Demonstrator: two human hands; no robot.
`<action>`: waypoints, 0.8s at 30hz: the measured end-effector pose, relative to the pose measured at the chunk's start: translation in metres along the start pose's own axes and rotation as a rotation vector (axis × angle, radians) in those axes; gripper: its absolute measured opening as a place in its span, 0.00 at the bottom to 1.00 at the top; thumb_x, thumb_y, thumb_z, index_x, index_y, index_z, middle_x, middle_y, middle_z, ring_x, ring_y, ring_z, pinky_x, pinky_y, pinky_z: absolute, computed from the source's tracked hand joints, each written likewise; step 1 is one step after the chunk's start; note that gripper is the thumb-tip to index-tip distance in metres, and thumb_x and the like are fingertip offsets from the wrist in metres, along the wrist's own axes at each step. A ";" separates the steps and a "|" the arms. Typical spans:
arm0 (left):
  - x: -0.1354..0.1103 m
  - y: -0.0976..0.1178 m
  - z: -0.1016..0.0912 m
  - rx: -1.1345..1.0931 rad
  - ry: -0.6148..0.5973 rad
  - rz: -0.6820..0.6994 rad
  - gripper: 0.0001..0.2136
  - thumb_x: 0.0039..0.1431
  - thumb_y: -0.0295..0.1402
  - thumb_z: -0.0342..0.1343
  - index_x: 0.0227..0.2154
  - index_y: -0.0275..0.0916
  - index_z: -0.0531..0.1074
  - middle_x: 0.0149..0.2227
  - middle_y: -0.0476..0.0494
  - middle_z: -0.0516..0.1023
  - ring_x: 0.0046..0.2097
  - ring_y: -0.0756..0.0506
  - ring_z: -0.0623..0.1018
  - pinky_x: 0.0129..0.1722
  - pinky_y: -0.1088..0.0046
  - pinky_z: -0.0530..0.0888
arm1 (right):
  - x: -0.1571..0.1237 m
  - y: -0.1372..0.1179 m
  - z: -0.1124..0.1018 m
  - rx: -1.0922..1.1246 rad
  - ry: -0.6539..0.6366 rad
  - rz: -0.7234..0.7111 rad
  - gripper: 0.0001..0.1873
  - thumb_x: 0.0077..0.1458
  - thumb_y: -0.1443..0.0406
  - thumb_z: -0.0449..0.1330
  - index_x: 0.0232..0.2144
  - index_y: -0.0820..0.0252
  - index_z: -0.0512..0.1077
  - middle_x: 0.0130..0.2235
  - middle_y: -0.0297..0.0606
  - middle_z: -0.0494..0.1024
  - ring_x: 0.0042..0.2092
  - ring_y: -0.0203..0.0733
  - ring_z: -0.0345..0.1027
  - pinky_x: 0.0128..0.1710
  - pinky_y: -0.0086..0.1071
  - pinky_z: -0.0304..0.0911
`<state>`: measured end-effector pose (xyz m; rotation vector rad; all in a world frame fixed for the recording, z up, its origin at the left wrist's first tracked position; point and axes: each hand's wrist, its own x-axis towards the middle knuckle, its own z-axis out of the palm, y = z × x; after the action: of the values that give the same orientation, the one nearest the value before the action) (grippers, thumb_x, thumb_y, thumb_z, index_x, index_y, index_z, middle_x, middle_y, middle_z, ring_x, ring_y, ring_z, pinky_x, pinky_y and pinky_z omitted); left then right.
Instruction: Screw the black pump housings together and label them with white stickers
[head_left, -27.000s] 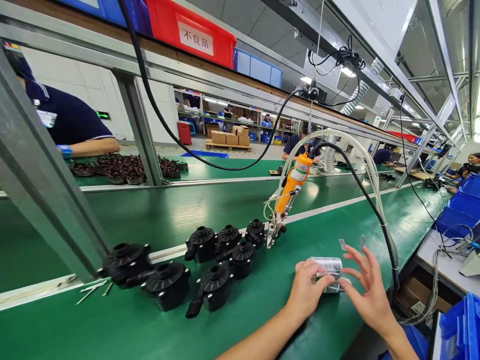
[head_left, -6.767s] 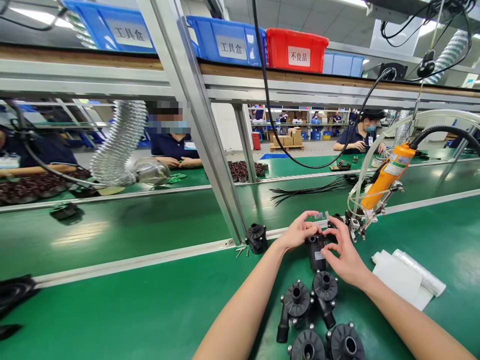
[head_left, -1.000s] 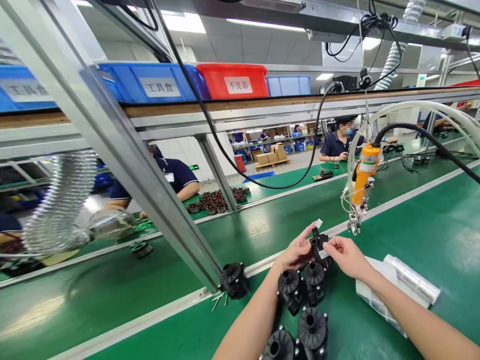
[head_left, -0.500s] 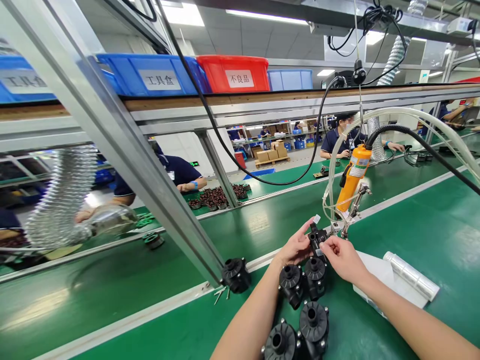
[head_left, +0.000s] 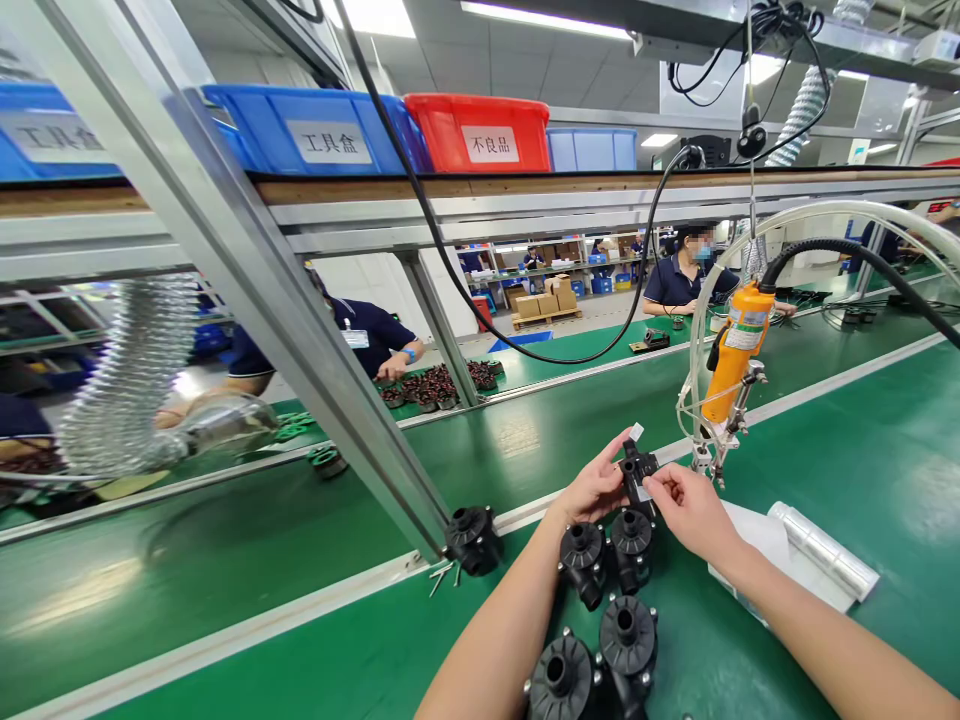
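Observation:
My left hand [head_left: 596, 488] is closed around a black plastic pump [head_left: 634, 462], holding it tilted above the green bench. A small white label [head_left: 637, 432] sticks up at its index fingertip. My right hand [head_left: 694, 508] is closed in a pinch against the pump's side, its fingertips on another small pale label [head_left: 643, 493], partly covered by them. Just below my hands stand two more black pumps [head_left: 582, 548] with round ribbed tops. Closer to me are further pumps [head_left: 627, 640] of the same kind. A roll of labels on white backing [head_left: 821, 555] lies right of my right hand.
An orange electric screwdriver [head_left: 736, 350] with clear hoses hangs beyond my right hand. One pump [head_left: 472, 540] and loose screws [head_left: 442, 578] sit by the slanted metal post [head_left: 330, 370]. Past the green conveyor [head_left: 517, 430], co-workers [head_left: 375, 335] work beside small coil parts [head_left: 435, 388].
The view has shifted slightly, so the screwdriver appears further right. My right fingers still press at the label on the pump; the left hand's hold is unchanged.

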<state>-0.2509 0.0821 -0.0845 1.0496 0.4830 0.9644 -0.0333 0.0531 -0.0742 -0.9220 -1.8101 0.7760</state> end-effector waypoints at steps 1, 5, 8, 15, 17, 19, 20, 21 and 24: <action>0.000 0.000 0.000 0.003 0.002 0.003 0.51 0.51 0.40 0.75 0.73 0.54 0.50 0.55 0.39 0.79 0.46 0.41 0.83 0.47 0.66 0.76 | 0.000 -0.001 0.000 -0.017 0.007 -0.023 0.19 0.66 0.51 0.57 0.30 0.58 0.71 0.27 0.34 0.70 0.30 0.39 0.62 0.32 0.33 0.57; -0.001 0.004 0.001 0.022 -0.002 0.014 0.52 0.51 0.41 0.75 0.73 0.53 0.50 0.56 0.37 0.79 0.47 0.40 0.83 0.46 0.67 0.76 | 0.000 0.002 0.001 -0.052 0.031 -0.073 0.15 0.65 0.52 0.59 0.41 0.58 0.73 0.30 0.33 0.70 0.32 0.41 0.65 0.37 0.34 0.61; -0.003 0.008 0.004 0.048 -0.003 0.024 0.53 0.50 0.42 0.75 0.74 0.53 0.48 0.60 0.35 0.77 0.52 0.37 0.82 0.49 0.64 0.76 | 0.004 0.008 -0.003 -0.055 0.075 -0.035 0.28 0.65 0.52 0.59 0.60 0.61 0.62 0.31 0.31 0.71 0.31 0.40 0.67 0.37 0.34 0.65; -0.001 0.009 0.007 0.173 -0.020 0.044 0.55 0.47 0.42 0.76 0.74 0.54 0.49 0.63 0.33 0.74 0.61 0.32 0.77 0.60 0.57 0.70 | 0.008 0.013 -0.013 -0.185 -0.071 0.047 0.32 0.56 0.50 0.67 0.57 0.56 0.64 0.35 0.33 0.79 0.28 0.40 0.71 0.32 0.33 0.64; 0.001 0.015 0.011 0.246 -0.047 0.017 0.55 0.46 0.40 0.77 0.73 0.53 0.50 0.66 0.33 0.71 0.64 0.32 0.74 0.63 0.55 0.68 | 0.008 0.015 -0.012 -0.235 -0.158 0.058 0.34 0.54 0.55 0.69 0.59 0.56 0.64 0.35 0.33 0.80 0.28 0.40 0.71 0.31 0.32 0.62; 0.000 0.029 0.020 0.352 -0.045 -0.023 0.55 0.47 0.39 0.77 0.73 0.51 0.51 0.67 0.31 0.69 0.67 0.32 0.71 0.66 0.53 0.65 | 0.009 0.016 -0.014 -0.246 -0.230 0.046 0.34 0.53 0.62 0.67 0.61 0.56 0.63 0.36 0.33 0.80 0.30 0.41 0.72 0.32 0.31 0.63; -0.005 0.040 0.026 0.425 -0.015 -0.042 0.53 0.49 0.40 0.76 0.73 0.49 0.51 0.68 0.30 0.68 0.68 0.32 0.69 0.67 0.52 0.64 | 0.008 0.016 -0.016 -0.250 -0.265 0.038 0.34 0.53 0.65 0.66 0.62 0.56 0.63 0.37 0.34 0.80 0.31 0.41 0.73 0.34 0.32 0.64; -0.013 0.051 0.034 0.508 0.038 -0.054 0.50 0.52 0.42 0.74 0.73 0.49 0.51 0.69 0.29 0.67 0.69 0.32 0.67 0.67 0.51 0.62 | 0.008 0.015 -0.020 -0.257 -0.296 0.031 0.34 0.54 0.66 0.64 0.63 0.56 0.63 0.38 0.36 0.81 0.32 0.42 0.74 0.37 0.33 0.65; -0.067 0.081 0.062 0.736 0.249 -0.012 0.43 0.65 0.50 0.61 0.75 0.50 0.44 0.71 0.28 0.62 0.72 0.34 0.62 0.69 0.48 0.59 | -0.002 0.006 -0.038 -0.278 -0.350 0.017 0.40 0.56 0.68 0.61 0.70 0.58 0.58 0.47 0.46 0.80 0.39 0.46 0.77 0.44 0.38 0.68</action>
<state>-0.2749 0.0073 0.0085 1.5815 1.1019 0.9272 0.0039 0.0593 -0.0656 -1.0277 -2.2622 0.7420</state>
